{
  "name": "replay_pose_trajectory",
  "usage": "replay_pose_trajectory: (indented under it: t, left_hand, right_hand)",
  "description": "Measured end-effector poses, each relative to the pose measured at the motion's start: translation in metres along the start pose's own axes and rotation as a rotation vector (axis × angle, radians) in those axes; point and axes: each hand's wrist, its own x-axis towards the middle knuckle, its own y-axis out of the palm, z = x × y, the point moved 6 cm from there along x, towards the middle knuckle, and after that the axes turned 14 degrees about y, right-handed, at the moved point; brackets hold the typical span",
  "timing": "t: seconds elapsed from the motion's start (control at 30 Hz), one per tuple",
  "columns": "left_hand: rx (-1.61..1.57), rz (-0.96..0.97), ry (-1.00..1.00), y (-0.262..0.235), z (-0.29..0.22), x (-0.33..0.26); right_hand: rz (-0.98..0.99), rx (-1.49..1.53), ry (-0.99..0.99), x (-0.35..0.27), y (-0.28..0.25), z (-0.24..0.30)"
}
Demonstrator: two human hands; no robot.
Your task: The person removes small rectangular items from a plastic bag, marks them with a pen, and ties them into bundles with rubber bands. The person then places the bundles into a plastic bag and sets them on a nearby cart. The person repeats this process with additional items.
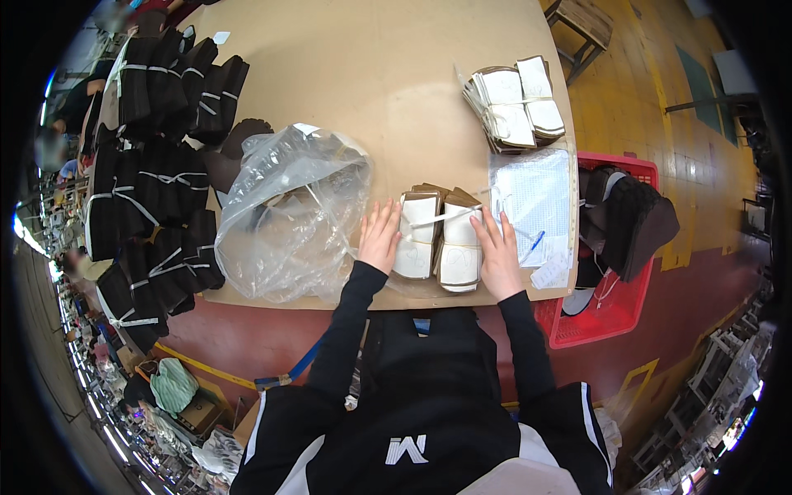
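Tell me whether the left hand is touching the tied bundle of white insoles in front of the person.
Touching. The head view shows the left hand laid flat against the left side of the tied bundle of white insoles, no gap showing between them.

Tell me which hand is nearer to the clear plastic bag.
Left. The left hand lies flat right beside the clear plastic bag, at its right edge. The right hand rests beyond the tied bundles of white insoles, farther away.
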Motion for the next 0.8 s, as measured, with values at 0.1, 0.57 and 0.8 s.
replay_pose_trajectory:
  t: [0.1, 0.57, 0.8]
  left_hand:
    - [0.082, 0.068, 0.124, -0.013, 0.001, 0.024]
    - [-0.252, -0.286, 0.210, -0.034, -0.004, 0.032]
    - [-0.679, 0.038, -0.136, -0.036, 0.032, -0.017]
  right_hand:
    - [-0.058, 0.111, 0.001, 0.027, -0.002, 0.000]
    - [0.054, 0.184, -0.269, 0.048, -0.010, 0.031]
    - [0.284, 0.763, 0.214, 0.003, -0.025, -0.028]
